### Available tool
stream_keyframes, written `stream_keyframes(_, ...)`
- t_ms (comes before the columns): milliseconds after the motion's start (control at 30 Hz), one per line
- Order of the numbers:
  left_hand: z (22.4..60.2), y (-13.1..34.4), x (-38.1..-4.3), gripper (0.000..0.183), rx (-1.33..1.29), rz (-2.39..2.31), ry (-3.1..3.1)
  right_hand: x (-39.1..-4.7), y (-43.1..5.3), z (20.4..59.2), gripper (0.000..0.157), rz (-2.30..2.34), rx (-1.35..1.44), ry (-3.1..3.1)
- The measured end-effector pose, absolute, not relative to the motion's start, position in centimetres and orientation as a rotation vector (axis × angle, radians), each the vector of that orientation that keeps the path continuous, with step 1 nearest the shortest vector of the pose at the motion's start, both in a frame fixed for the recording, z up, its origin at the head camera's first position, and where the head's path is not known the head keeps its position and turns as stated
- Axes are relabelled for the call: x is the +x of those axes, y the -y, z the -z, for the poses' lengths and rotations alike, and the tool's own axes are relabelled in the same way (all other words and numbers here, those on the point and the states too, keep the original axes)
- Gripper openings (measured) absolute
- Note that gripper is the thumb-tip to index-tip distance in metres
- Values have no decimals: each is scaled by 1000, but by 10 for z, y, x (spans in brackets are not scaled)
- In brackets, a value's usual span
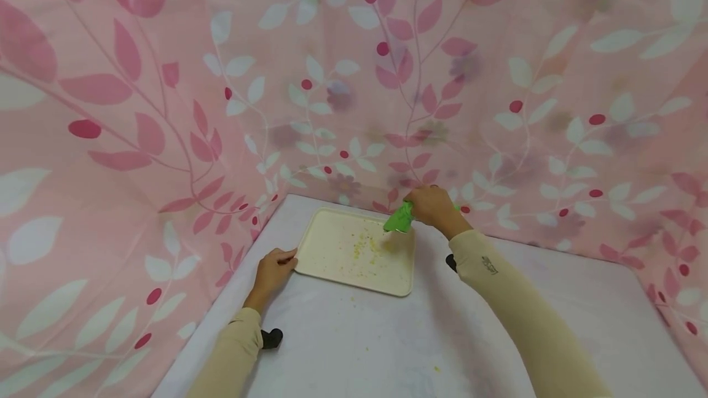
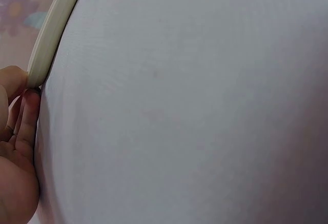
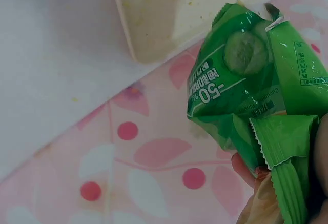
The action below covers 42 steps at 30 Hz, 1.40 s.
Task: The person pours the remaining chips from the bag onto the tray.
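Close to the back-left corner of the desk (image 1: 332, 349), a pale cream tray (image 1: 325, 235) lies flat, bearing scattered yellow and greenish crumbs (image 1: 362, 247), thickest around its middle. Above its back-right corner, the right hand (image 1: 431, 204) has its fingers curled firmly round a green packet (image 1: 399, 220), one end angled down toward the tray. The left hand (image 1: 273, 272) pinches the tray's near-left corner, thumb above the rim and fingers beneath it.

Judging by this, emptying the packet over the tray is well under way: crumbs are out, probably from the packet, but its grip above the tray suggests the work is unfinished. How much remains inside cannot be told. A few stray bits (image 1: 437, 368) lie on the desk, toward its front edge, and are not gathered up.

The packet is thin, glossy plastic film, crumpled into sharp folds, with serrated, ridged seams and printed cucumber slices. The tray is shallow and rectangular, with rounded corners and a smooth raised rim; it looks like hard plastic. The crumbs are small and irregular. A whitish covering spreads over the desk, while pink leaf-patterned sheeting (image 1: 310, 134) hangs behind its back edge.
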<state>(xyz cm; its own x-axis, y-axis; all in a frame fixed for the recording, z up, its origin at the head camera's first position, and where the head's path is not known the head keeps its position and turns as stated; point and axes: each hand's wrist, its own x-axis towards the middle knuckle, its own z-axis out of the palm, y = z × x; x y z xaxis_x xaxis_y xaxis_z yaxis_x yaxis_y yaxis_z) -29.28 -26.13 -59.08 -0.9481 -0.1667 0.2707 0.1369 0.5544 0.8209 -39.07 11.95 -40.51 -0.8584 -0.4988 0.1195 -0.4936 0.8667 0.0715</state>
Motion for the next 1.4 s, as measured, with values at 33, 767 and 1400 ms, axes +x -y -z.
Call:
stream_keyframes(33,591,261,-293,28,24,1348,2477,-389,-119,403,22,81,792,2890)
stream_keyframes(767,585,260,-294,29,39,1345,2522,-379,-115,372,16,186,795,2930)
stream_keyframes(1400,591,261,-293,30,84,1330,2525,-377,-137,369,15,-407,499,3270)
